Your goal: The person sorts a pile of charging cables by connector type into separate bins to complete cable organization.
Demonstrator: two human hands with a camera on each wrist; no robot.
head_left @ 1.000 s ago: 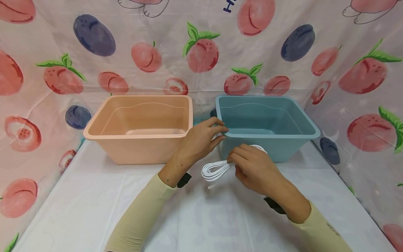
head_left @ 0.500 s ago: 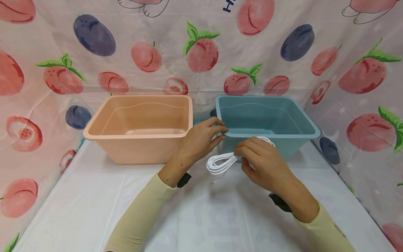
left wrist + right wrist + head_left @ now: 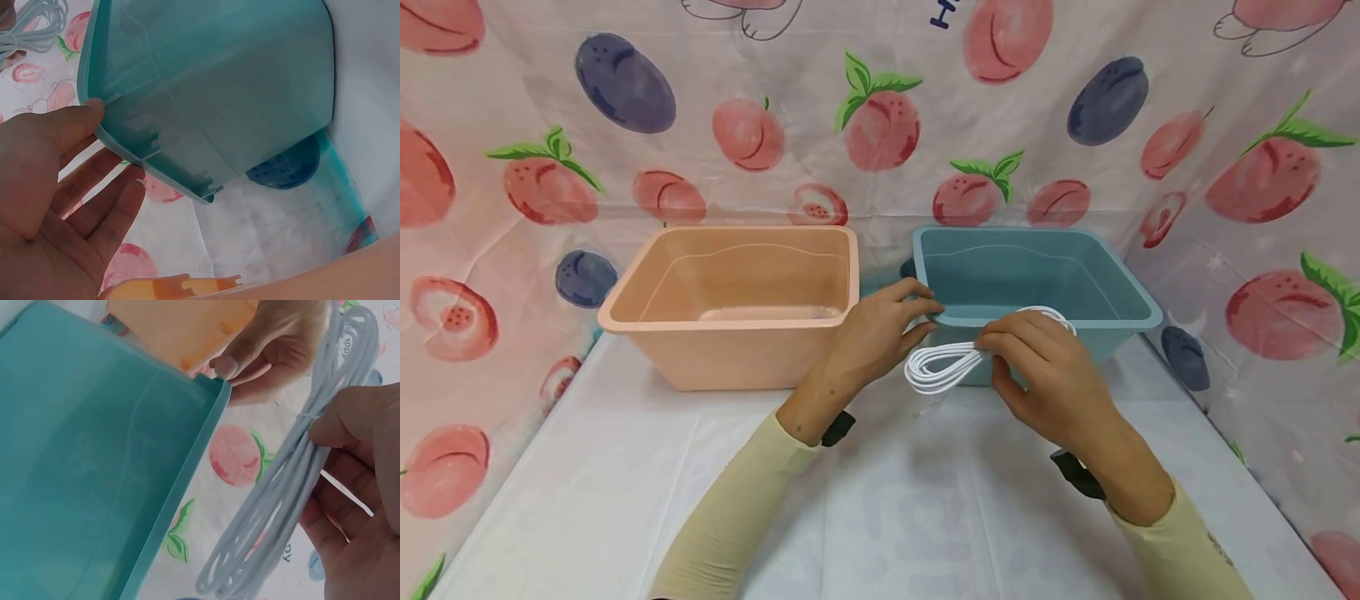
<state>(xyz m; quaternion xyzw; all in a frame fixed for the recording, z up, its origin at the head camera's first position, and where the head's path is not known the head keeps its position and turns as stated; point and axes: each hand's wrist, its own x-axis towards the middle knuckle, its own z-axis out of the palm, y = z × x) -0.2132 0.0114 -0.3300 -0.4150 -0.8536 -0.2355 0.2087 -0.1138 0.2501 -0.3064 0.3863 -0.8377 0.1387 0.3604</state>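
Observation:
A coiled white cable (image 3: 942,367), tied near its middle, hangs in the air in front of the blue-green bin (image 3: 1043,325). My right hand (image 3: 1048,379) pinches the coil with thumb and fingers near the tie; loops stick out on both sides, as the right wrist view also shows. The coil's upper end overlaps the bin's front rim in the head view. My left hand (image 3: 883,329) holds the bin's front left corner, thumb on one side of the rim (image 3: 119,147) and fingertips at the other. No contents show inside the bin.
A peach-coloured bin (image 3: 730,358) stands to the left, behind my left forearm. Both bins rest on a white-covered table (image 3: 880,500). A fruit-printed cloth (image 3: 820,83) hangs behind and along the sides. A dark round shape (image 3: 287,165) lies beside the blue-green bin.
My right hand has risen and moved a little right, lifting the coiled cable toward the blue-green bin's rim. My left hand has stayed at the corner, and both bins are still.

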